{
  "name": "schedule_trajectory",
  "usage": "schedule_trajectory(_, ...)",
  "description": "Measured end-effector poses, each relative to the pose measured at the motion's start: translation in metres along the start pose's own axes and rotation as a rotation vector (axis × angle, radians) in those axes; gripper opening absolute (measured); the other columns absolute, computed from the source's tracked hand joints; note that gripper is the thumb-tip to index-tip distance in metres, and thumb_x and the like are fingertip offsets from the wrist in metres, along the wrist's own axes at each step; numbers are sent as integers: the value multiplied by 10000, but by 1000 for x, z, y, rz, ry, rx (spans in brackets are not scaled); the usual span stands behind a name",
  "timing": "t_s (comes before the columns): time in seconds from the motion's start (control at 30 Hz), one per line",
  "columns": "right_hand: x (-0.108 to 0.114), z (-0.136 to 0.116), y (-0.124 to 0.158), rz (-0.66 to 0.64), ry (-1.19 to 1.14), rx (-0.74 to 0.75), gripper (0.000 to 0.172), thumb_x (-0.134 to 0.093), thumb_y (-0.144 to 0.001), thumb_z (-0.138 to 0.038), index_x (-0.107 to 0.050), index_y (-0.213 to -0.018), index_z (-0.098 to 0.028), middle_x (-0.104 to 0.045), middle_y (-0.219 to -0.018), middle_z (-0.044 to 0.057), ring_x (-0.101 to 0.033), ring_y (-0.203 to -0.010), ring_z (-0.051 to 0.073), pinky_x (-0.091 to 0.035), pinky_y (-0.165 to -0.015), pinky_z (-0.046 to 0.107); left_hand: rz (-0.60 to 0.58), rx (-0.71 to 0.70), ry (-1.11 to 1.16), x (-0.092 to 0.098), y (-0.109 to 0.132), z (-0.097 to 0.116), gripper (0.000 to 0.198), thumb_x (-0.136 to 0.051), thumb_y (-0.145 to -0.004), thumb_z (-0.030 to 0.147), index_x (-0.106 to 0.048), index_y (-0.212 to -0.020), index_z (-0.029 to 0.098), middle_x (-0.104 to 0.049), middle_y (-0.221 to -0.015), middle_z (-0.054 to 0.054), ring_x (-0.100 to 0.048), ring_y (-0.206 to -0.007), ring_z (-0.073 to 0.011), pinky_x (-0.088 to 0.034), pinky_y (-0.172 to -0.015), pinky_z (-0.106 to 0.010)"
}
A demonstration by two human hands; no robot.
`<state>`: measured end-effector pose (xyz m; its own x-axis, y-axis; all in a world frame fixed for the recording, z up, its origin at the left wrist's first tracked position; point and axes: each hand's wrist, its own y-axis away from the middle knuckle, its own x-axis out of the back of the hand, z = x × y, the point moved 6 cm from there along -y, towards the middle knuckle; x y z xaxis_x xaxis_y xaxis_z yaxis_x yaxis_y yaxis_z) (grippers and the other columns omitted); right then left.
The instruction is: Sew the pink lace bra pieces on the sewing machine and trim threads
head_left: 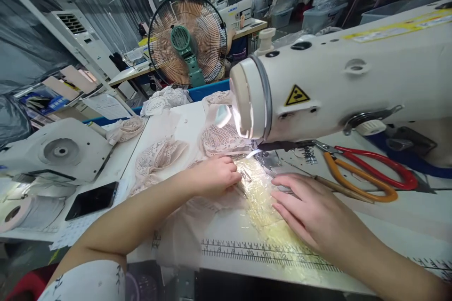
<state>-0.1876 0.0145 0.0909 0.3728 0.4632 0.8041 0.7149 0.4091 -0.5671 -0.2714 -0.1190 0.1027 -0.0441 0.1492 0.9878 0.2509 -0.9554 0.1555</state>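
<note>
My left hand rests with curled fingers on pale pink lace fabric, pinching its edge just left of the sewing machine's needle area. My right hand lies flat with fingers stretched out, pressing the lit fabric strip against the table in front of the presser foot. The white sewing machine arches over both hands, its lamp glaring on the cloth.
Red and orange scissors lie right of the needle. A black phone and a tape roll sit at the left. A standing fan is behind the table. A ruler scale runs along the table's front edge.
</note>
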Motion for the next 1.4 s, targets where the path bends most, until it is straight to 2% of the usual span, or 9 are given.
schedule_trajectory(0.13, -4, -7, 21, 11, -123, -178, 227, -453, -907, -274, -596, -1062, -190, -613, -1078, 114, -613, -969, 221, -547, -759, 326, 102, 208, 378, 7, 3, -9, 135, -486, -811, 134, -482, -679, 163, -555, -722, -21, -480, -668, -125, -402, -628, -248)
schedule_trajectory(0.27, -21, -27, 26, -72, -413, -310, 603, -419, -932, -334, -164, -1473, -254, -611, -1172, 100, -632, -1006, 185, -555, -768, 297, 385, 458, 884, 12, 7, -24, 184, -480, -860, 276, -401, -720, 188, -443, -589, 51, -396, -530, -85, -333, -517, -207)
schedule_trajectory(0.37, -28, -45, 13, -172, -586, -308, 464, -398, -928, -352, -418, -1374, -225, -680, -889, 52, -661, -797, 170, -549, -685, 279, 472, 639, 1019, -3, 8, -28, 191, -469, -868, 311, -377, -746, 198, -389, -525, 80, -354, -466, -80, -299, -473, -201)
schedule_trajectory(0.43, -29, -41, 7, -192, -583, -385, 345, -387, -920, -365, -665, -1056, -213, -680, -774, 43, -652, -725, 176, -533, -640, 272, 494, 689, 895, -10, 7, -27, 151, -492, -849, 265, -398, -756, 192, -443, -579, 62, -405, -514, -88, -341, -517, -208)
schedule_trajectory(0.57, -28, -13, 12, -236, -479, -601, 401, -384, -905, -419, -692, -736, -226, -693, -707, 28, -656, -693, 192, -508, -583, 267, 326, 665, 429, -17, 3, -19, 147, -464, -837, 182, -534, -966, 194, -580, -891, -19, -530, -717, -144, -396, -609, -245)
schedule_trajectory(0.73, -36, 4, 25, -423, -451, -722, 427, -373, -884, -429, -654, -1129, -221, -690, -1108, 46, -635, -1010, 230, -512, -819, 329, 70, 597, 167, -23, -5, -10, 353, -444, -867, 258, -563, -1196, 308, -563, -982, -45, -558, -689, -173, -364, -525, -250)
schedule_trajectory(0.83, -40, 5, 27, -562, -382, -763, 544, -311, -887, -418, -498, -1341, -184, -697, -1079, 76, -634, -1001, 264, -506, -820, 399, 11, 582, 135, -23, -9, -9, 408, -472, -856, 258, -536, -1249, 347, -558, -971, -49, -565, -690, -176, -344, -506, -238)
schedule_trajectory(1.1, -45, 8, 26, -693, -305, -707, 546, -246, -903, -390, -490, -1354, -204, -708, -1036, 88, -659, -919, 258, -500, -649, 332, 121, 595, 302, -13, -6, -15, 431, -373, -912, 509, -532, -1250, 294, -661, -956, -22, -622, -824, -195, -418, -589, -257)
schedule_trajectory(1.4, -43, 7, 19, -653, -257, -647, 515, -258, -906, -346, -536, -1315, -201, -717, -1011, 78, -675, -872, 240, -509, -612, 312, -15, 506, -13, -15, -5, -9, 515, -492, -829, 178, -486, -1314, 353, -634, -807, -18, -586, -651, -177, -302, -461, -245)
